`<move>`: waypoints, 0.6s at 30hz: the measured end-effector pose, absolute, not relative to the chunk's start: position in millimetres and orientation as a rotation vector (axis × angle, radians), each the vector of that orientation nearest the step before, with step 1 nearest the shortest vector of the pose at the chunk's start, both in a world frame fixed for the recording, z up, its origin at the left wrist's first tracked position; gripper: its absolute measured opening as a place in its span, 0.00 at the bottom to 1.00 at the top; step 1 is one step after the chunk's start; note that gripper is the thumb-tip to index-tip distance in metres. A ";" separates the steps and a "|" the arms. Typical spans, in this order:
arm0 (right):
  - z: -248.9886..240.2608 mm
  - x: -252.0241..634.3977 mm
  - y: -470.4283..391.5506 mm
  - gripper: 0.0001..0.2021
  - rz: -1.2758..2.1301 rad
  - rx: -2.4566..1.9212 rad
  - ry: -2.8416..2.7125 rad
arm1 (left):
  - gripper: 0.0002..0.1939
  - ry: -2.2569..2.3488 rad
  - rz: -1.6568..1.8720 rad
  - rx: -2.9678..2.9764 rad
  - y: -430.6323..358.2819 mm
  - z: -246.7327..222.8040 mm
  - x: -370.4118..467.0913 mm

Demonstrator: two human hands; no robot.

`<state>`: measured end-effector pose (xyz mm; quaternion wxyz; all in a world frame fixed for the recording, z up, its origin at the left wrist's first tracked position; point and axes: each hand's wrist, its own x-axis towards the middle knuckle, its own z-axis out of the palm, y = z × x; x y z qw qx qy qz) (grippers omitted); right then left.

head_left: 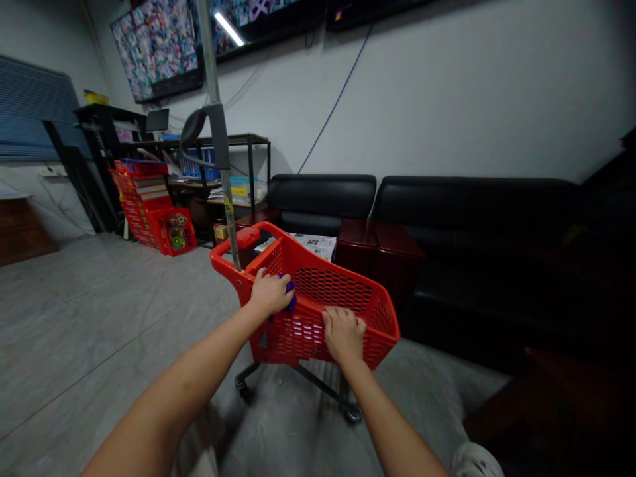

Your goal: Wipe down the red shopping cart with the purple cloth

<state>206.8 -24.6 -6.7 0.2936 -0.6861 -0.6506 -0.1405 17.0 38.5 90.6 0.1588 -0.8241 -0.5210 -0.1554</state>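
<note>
A red plastic shopping cart (318,285) with a mesh basket stands in front of me on dark legs with casters. My left hand (271,293) is closed around a purple cloth (291,295), pressed to the near rim close to the handle end. Only part of the cloth shows past my fingers. Farther along the same rim, my right hand (344,331) grips the edge, fingers curled over the top. From the cart's handle end rises a metal pole (213,59) with a grey loop handle (218,136).
Black sofas (322,192) with dark red wooden armrests line the wall behind the cart. Printed papers (322,245) lie on a surface beyond the basket. Red boxes (142,205) are stacked by a black shelf (248,139) at the left. Wall screens (154,46) hang above.
</note>
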 end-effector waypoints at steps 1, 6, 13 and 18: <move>-7.1 204.3 -24.8 0.18 -0.373 -1.832 -1.721 | 0.15 -1.519 -0.464 -2.312 37.4 89.3 17.8; -7.8 193.7 -25.3 0.18 -0.366 -1.889 -1.662 | 0.14 -1.571 -0.584 -2.255 22.9 64.8 49.7; -3.4 200.1 -27.8 0.18 -0.355 -1.909 -1.738 | 0.17 -1.468 -0.523 -2.356 26.0 64.8 52.3; -3.8 199.0 -27.1 0.20 -0.318 -1.910 -1.725 | 0.15 -1.542 -0.546 -2.243 31.7 76.5 25.6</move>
